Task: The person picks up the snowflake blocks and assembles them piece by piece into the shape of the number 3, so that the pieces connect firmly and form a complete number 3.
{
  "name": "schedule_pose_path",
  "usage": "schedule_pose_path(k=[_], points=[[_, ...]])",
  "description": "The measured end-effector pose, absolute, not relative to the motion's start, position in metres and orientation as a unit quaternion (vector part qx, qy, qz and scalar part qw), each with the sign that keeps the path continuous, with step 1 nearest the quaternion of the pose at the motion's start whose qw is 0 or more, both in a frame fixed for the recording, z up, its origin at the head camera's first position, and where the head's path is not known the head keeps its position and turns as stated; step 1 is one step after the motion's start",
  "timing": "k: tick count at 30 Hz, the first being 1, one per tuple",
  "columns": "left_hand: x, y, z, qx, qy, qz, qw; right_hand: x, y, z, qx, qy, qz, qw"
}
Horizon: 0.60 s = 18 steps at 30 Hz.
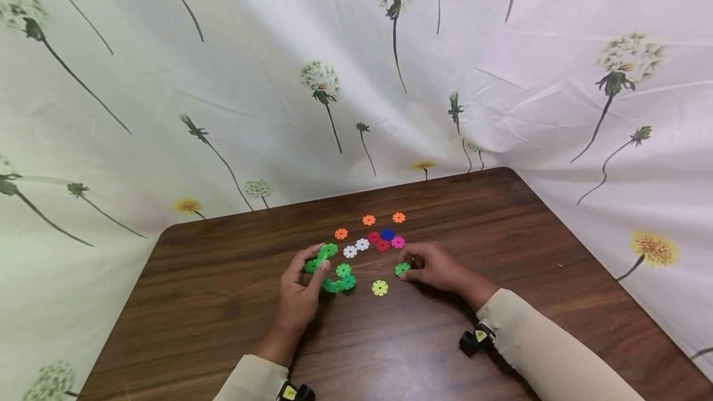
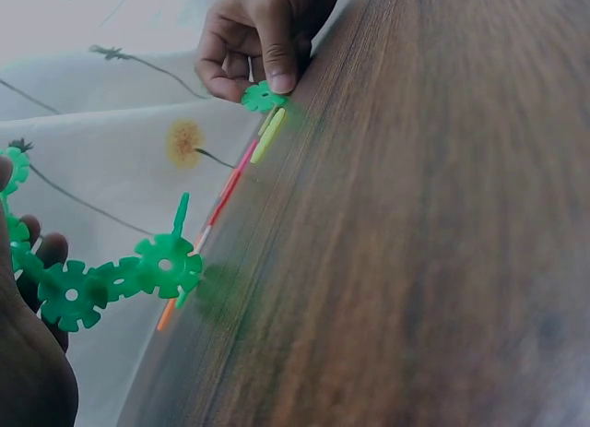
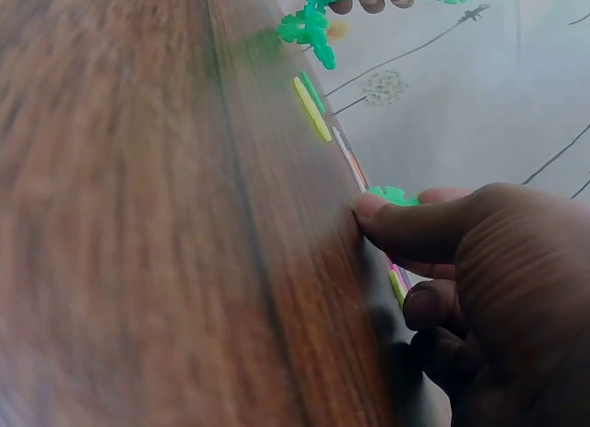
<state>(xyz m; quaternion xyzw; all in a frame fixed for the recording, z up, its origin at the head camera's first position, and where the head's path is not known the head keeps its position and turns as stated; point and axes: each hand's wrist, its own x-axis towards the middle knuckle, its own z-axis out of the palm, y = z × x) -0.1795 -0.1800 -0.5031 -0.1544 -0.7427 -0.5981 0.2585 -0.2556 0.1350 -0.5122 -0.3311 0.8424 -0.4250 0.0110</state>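
My left hand (image 1: pixel 299 299) holds a chain of interlocked green notched discs (image 2: pixel 74 296) between thumb and fingers. One disc of the chain stands edge-on near its far end, and part of the chain is hidden by the hand. To the right, my right hand (image 1: pixel 437 270) pinches a single green notched disc (image 1: pixel 402 270) between thumb and index finger, close over the table. In the right wrist view that disc (image 3: pixel 394 195) shows just past the thumb tip. A yellow disc (image 1: pixel 380 288) lies flat between the hands, with a loose green disc (image 1: pixel 343 270) nearer the left.
Beyond the hands lie orange discs (image 1: pixel 369 219), white discs (image 1: pixel 362 244), red discs (image 1: pixel 382 245), a blue disc (image 1: pixel 387 234) and a pink disc (image 1: pixel 398 242). The brown wooden table (image 1: pixel 223 314) meets a flower-printed cloth (image 1: pixel 250 110) at its back edge.
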Motion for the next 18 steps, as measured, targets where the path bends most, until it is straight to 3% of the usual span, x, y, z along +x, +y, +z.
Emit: schedule_pose_path(k=[9, 18], points=[[-0.1817, -0.1828, -0.5042, -0.141, -0.748, -0.601, 0.246, -0.2560, 0.1324, -0.5111, -0.334, 0.839, -0.429, 0.029], [-0.1839, -0.1839, -0.5019, -0.141, -0.749, -0.600, 0.244, -0.2562, 0.1286, -0.5067, -0.272, 0.824, -0.493, 0.058]])
